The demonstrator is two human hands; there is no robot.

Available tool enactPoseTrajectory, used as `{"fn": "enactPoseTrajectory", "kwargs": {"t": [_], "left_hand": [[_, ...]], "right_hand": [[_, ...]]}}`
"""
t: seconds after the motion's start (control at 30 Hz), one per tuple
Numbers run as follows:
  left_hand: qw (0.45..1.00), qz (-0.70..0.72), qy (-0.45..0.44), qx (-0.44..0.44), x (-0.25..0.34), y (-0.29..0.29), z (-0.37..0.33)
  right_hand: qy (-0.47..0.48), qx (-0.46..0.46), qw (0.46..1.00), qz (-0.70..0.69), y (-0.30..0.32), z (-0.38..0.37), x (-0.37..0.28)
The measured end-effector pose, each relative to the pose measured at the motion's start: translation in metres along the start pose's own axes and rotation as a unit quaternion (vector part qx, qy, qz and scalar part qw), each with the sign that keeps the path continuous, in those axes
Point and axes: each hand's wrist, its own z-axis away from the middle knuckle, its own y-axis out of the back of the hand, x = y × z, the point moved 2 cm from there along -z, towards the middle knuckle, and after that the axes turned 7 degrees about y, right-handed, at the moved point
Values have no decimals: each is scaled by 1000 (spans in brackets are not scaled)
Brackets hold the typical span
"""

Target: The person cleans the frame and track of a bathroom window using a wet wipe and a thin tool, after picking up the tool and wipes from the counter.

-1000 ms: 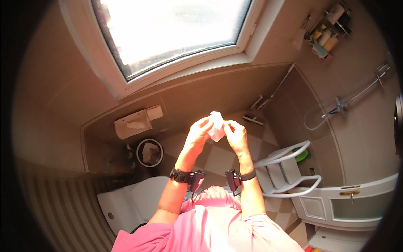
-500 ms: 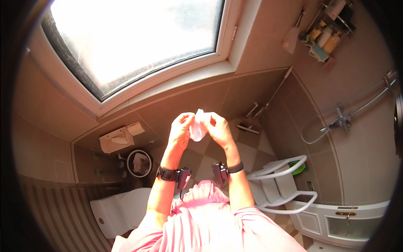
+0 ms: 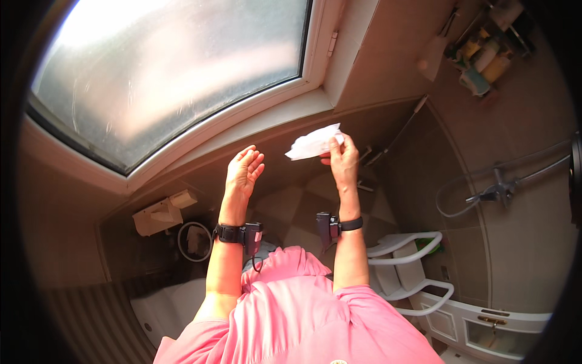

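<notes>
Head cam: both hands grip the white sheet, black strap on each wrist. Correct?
Not quite. The head view shows only the right hand gripping the white sheet; the left hand is apart from it, with nothing visible in its grip. A black strap on each wrist is right.

A large window (image 3: 182, 79) in a white frame (image 3: 317, 60) admitted daylight, brightest at its upper left. The walls (image 3: 388, 67) were faced in brown tile, with a striped surface (image 3: 85, 321) at lower left. The floor (image 3: 294, 209) was chequered light and dark. A white-railed chair (image 3: 412, 274) stood beside a white cabinet (image 3: 442, 324); a shower fitting (image 3: 500, 189) was mounted at right.
</notes>
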Motion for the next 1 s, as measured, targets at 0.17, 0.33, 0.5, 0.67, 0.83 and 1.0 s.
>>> {"fn": "enactPoseTrajectory", "kwargs": {"t": [0.17, 0.33, 0.5, 0.67, 0.83, 1.0], "left_hand": [[998, 62, 4, -15, 36, -21, -61], [994, 76, -71, 24, 67, -17, -96], [988, 139, 1, 72, 80, -18, -101], [984, 168, 35, 53, 90, -12, -93], [989, 133, 23, 56, 75, -6, -94], [993, 85, 74, 24, 42, -23, -111]], "right_hand": [[91, 66, 981, 156, 4, -51, 13], [163, -44, 940, 296, -34, -84, 52], [153, -119, 870, 454, -55, -103, 119], [194, -130, 838, 493, -65, -152, 126], [194, -153, 838, 486, -71, -184, 130], [122, -232, 796, 545, -75, -191, 104]]}}
